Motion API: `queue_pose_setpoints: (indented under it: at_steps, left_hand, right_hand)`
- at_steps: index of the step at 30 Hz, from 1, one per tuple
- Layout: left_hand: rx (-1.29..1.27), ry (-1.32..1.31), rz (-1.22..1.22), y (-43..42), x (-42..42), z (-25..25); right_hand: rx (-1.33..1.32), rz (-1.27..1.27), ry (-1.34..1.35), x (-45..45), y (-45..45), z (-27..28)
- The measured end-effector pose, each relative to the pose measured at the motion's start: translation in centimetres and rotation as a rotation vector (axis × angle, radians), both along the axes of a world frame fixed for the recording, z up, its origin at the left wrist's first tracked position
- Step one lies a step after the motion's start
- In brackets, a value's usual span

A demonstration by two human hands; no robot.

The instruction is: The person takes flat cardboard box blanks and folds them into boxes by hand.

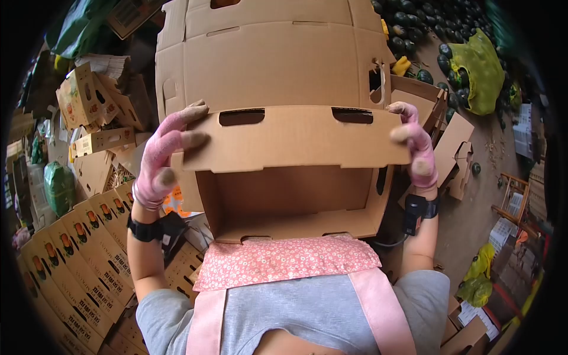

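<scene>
A brown cardboard box (296, 204) stands tilted against my apron, its open side facing me. Across its top runs a folded flap (296, 139) with two hand slots. My left hand (163, 151), in a pink glove with tan fingertips, grips the flap's left end, its thumb apart from the cardboard. At the right end, my right hand (416, 145), gloved alike, has bent fingers on the flap's edge and corner. Behind the flap lies a large flat cardboard sheet (266, 68) with creases and cut slots. The insides of both hands are partly hidden.
Printed cartons (77, 260) stand in a row at lower left, with more boxes (89, 100) piled above. At upper right are many dark green round fruits (414, 21) and a yellow-green net sack (480, 74). Folded cardboard (452, 148) leans beside my right hand.
</scene>
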State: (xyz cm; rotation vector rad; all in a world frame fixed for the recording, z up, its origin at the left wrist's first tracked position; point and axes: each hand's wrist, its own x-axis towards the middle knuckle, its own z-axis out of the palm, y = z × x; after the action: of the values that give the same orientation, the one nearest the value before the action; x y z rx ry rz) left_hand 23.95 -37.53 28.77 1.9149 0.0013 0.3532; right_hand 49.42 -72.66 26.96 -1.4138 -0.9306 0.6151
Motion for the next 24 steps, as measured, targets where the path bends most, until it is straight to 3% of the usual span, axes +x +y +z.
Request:
queue_pose_setpoints:
  at_steps: [1,2,4,5,6,9,11,13,16,18,20,21,23,24]
  left_hand:
    - [-0.085,0.081,-0.010,0.2,-0.1,0.5]
    - [-0.026,0.175,-0.045,0.7,0.5,1.8]
    - [0.421,0.335,-0.172,0.9,3.4,4.3]
    - [0.684,0.431,-0.200,-0.3,5.1,5.0]
    - [0.815,0.257,-0.237,-0.7,6.4,3.6]
    - [1.027,0.461,-0.389,-2.1,10.1,3.3]
    - [1.193,0.318,-0.307,-2.6,10.4,1.0]
    - [1.331,0.258,-0.227,-2.8,10.1,0.2]
    - [1.275,0.295,-0.142,-3.0,8.4,0.0]
    - [1.254,0.352,-0.104,-3.1,8.8,0.2]
    - [1.141,0.304,-0.143,-2.7,8.7,0.9]
    - [1.081,0.270,-0.170,-2.4,8.5,1.3]
    - [0.473,0.433,-0.112,-1.3,7.2,2.9]
    - [0.470,0.308,0.092,-0.7,6.4,2.2]
  right_hand:
    - [-0.014,-0.005,0.137,-0.4,-0.1,0.4]
    - [-0.134,0.055,0.017,0.4,0.1,1.4]
    - [-0.418,-0.027,-0.439,0.5,1.7,3.8]
    - [-0.560,-0.022,-0.838,-0.2,3.3,5.4]
    - [-0.592,0.022,-0.970,-0.9,4.6,5.4]
    - [-0.853,0.159,-1.375,-2.2,8.3,4.7]
    - [-0.688,-0.002,-1.617,-1.4,9.1,2.3]
    - [-0.754,0.033,-1.578,-2.0,8.9,2.1]
    - [-0.513,-0.031,-1.751,-4.4,6.5,5.4]
    - [-0.593,0.423,-1.105,-7.9,3.4,6.4]
    - [-0.866,0.669,-0.976,-11.6,1.0,5.0]
    - [-0.905,0.632,-1.013,-13.0,1.0,3.7]
    - [-0.746,0.443,-1.036,-14.0,0.0,0.6]
    - [-0.765,0.483,-0.992,-13.9,0.0,0.0]
